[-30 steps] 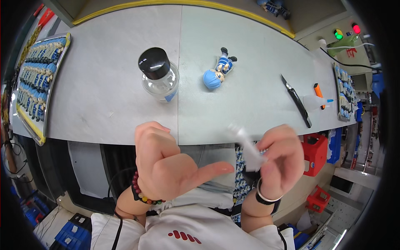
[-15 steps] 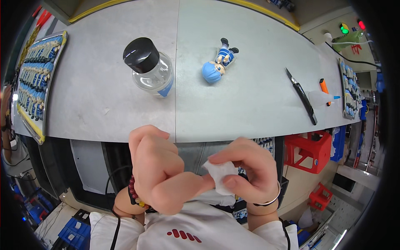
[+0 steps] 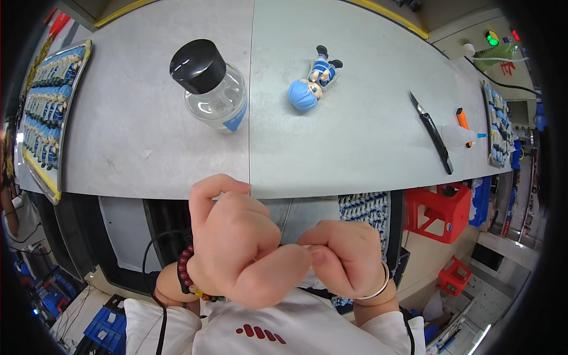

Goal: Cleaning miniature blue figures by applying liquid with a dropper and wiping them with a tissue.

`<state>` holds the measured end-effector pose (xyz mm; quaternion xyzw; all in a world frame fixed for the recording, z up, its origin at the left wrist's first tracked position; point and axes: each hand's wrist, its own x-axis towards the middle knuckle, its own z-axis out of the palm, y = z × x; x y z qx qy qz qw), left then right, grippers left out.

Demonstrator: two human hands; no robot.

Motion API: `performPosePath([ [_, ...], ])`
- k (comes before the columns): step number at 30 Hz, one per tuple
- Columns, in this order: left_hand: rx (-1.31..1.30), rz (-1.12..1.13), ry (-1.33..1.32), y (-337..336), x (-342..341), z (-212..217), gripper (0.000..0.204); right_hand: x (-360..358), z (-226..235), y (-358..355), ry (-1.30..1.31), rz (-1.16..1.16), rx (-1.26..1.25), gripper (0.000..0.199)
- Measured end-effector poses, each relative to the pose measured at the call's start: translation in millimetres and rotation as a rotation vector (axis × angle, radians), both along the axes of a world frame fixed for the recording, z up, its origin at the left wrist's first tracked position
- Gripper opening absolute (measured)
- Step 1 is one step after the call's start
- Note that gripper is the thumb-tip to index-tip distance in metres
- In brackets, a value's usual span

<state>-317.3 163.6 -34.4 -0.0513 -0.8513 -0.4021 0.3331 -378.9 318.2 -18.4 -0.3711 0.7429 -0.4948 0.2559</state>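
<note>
My left hand (image 3: 239, 242) and my right hand (image 3: 349, 257) meet at their fingertips just in front of the table's near edge. The left hand's fingers are curled, its thumb side reaching into the pinch of the right hand. Both hands are closed; the soft white piece held earlier is now hidden between them. Beyond them on the table lies a small figurine (image 3: 313, 83) with blue hair and blue clothes, face sideways. Left of it stands a clear bottle (image 3: 218, 100) with a black cap (image 3: 198, 66).
A black-handled craft knife (image 3: 433, 135) lies at the right, beside a small white bottle with a blue tip (image 3: 458, 136) and an orange item (image 3: 462, 120). Trays of figurines stand at the far left (image 3: 50, 112) and far right (image 3: 498, 124). A red stool (image 3: 439, 213) is beyond the table.
The right fingers have closed in, and the white piece that showed between the hands no longer shows. The fingertips are pressed together. The view has shifted slightly.
</note>
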Motion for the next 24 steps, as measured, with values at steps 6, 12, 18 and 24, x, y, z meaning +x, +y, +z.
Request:
performPosePath([
  [6,0.033,-0.033,-0.055,-10.0,3.2,3.3,0.019,-9.5,5.4,2.3,-0.202,0.142,-0.009,0.014],
  [12,-0.009,-0.117,-0.124,-14.1,4.5,2.9,0.020,-15.2,0.2,9.1,-0.337,0.282,0.006,0.020],
  [18,-0.047,-0.092,-0.083,-3.7,2.3,1.1,0.022,-14.0,-1.5,6.1,-0.385,0.281,0.017,0.012],
  [24,-0.160,-0.266,-0.085,-1.7,8.8,-0.9,0.023,-14.1,-7.3,4.3,-0.385,0.316,0.030,0.008],
])
